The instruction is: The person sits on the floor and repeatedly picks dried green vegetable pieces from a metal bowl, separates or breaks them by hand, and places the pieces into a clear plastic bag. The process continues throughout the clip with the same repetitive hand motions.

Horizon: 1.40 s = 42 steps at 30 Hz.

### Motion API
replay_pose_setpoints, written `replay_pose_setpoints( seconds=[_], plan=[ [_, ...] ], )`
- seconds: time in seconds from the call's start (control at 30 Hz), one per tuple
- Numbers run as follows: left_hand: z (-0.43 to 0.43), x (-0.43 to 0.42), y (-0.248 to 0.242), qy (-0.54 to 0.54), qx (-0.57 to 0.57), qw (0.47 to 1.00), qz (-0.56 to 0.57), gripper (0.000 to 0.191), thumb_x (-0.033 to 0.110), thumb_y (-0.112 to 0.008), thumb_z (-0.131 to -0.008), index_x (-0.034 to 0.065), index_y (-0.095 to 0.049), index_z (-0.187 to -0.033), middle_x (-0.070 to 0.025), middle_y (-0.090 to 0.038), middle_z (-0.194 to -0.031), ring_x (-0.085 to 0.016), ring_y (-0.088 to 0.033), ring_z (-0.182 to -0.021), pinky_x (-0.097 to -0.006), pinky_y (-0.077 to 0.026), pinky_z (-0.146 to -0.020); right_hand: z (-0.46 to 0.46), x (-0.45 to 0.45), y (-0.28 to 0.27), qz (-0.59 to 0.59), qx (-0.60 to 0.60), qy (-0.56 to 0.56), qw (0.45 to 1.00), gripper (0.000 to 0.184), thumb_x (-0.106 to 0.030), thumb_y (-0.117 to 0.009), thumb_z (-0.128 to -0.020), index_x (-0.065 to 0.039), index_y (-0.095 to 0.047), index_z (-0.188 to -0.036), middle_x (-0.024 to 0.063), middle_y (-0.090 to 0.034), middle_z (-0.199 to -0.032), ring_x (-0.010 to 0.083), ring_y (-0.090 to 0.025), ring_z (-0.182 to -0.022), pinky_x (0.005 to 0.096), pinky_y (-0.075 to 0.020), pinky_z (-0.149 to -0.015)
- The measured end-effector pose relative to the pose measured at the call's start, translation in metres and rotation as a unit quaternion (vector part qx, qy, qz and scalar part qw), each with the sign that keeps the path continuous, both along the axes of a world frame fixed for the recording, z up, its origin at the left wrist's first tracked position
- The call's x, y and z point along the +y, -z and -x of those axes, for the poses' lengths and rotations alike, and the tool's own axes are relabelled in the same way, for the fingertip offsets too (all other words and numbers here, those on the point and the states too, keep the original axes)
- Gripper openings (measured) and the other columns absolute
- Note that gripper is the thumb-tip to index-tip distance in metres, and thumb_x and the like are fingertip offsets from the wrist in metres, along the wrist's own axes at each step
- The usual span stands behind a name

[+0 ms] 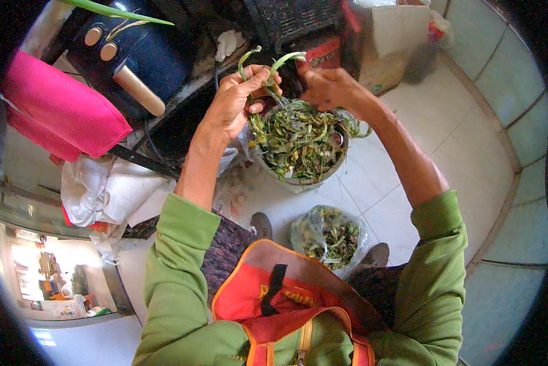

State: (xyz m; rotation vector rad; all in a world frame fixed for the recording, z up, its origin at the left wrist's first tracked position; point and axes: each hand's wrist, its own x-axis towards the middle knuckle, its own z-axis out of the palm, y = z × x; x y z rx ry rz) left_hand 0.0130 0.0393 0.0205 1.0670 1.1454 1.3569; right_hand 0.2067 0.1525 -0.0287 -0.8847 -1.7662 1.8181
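Observation:
Long green plant stalks with pale curled tips are held in my left hand, above a round bin on the floor. The bin is heaped with wilted green leaves and trimmings. My right hand is over the far right side of the heap, its fingers bent and slightly blurred; whether anything is between them cannot be told. A clear plastic bag of similar leaves stands on the floor between my feet. I wear a red apron with orange edging.
A black appliance with copper-coloured knobs and a pink cloth are at the upper left. White plastic sacking hangs below them. A cardboard box stands at the back right, near the tiled wall.

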Motion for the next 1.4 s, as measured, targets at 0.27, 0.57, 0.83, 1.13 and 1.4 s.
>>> replay_pose_setpoints(
  seconds=[0.27,0.57,0.83,1.13,1.4],
  plan=[
    [-0.001,0.009,0.012,-0.065,-0.004,0.998,-0.016,0.014,0.025,-0.061,-0.089,0.0107,-0.062,-0.092,0.0031,-0.063,-0.079,-0.005,-0.054,-0.065,-0.0189,-0.03,-0.047,0.018,-0.012,-0.01,-0.311,0.115,0.025,0.943,0.023,-0.021,-0.064,-0.084,-0.004,-0.07,-0.097,0.0122,-0.069,-0.078,0.0133,-0.063,-0.07,0.031,-0.0501,-0.067],
    [-0.016,0.004,0.004,-0.081,0.015,0.997,-0.007,0.02,0.027,-0.067,-0.085,0.0086,-0.063,-0.082,0.0001,-0.063,-0.073,-0.006,-0.055,-0.056,-0.0205,-0.031,-0.043,0.027,-0.03,-0.021,-0.372,0.073,0.086,0.921,0.022,-0.019,-0.067,-0.078,-0.002,-0.069,-0.091,0.0144,-0.068,-0.078,0.0202,-0.066,-0.069,0.0332,-0.051,-0.065],
    [-0.004,0.008,0.01,-0.107,0.11,0.988,0.011,0.022,0.031,-0.065,-0.086,0.0094,-0.062,-0.081,0.0018,-0.061,-0.073,-0.005,-0.052,-0.062,-0.0197,-0.029,-0.044,0.03,-0.041,-0.017,-0.453,0.02,0.08,0.888,0.014,-0.009,-0.065,-0.079,0.001,-0.066,-0.088,0.0153,-0.066,-0.079,0.0219,-0.064,-0.067,0.0321,-0.0501,-0.065],
    [0.013,0.01,0.005,-0.093,0.034,0.994,-0.046,0.027,0.033,-0.058,-0.092,0.006,-0.062,-0.088,-0.0047,-0.066,-0.084,-0.01,-0.062,-0.077,-0.0202,-0.034,-0.049,0.017,-0.011,0.017,-0.412,-0.091,0.031,0.906,0.018,-0.004,-0.06,-0.078,-0.002,-0.07,-0.094,0.0125,-0.067,-0.073,0.0148,-0.063,-0.067,0.0318,-0.0503,-0.062],
    [0.008,0.012,0.013,-0.091,0.024,0.995,-0.024,0.024,0.031,-0.055,-0.093,0.0093,-0.06,-0.099,0.0002,-0.063,-0.089,-0.009,-0.06,-0.076,-0.0205,-0.037,-0.051,0.019,-0.011,0.023,-0.393,-0.045,0.032,0.918,0.018,-0.006,-0.065,-0.074,-0.001,-0.07,-0.091,0.0119,-0.066,-0.07,0.0181,-0.064,-0.065,0.0325,-0.0501,-0.063]
  ],
)
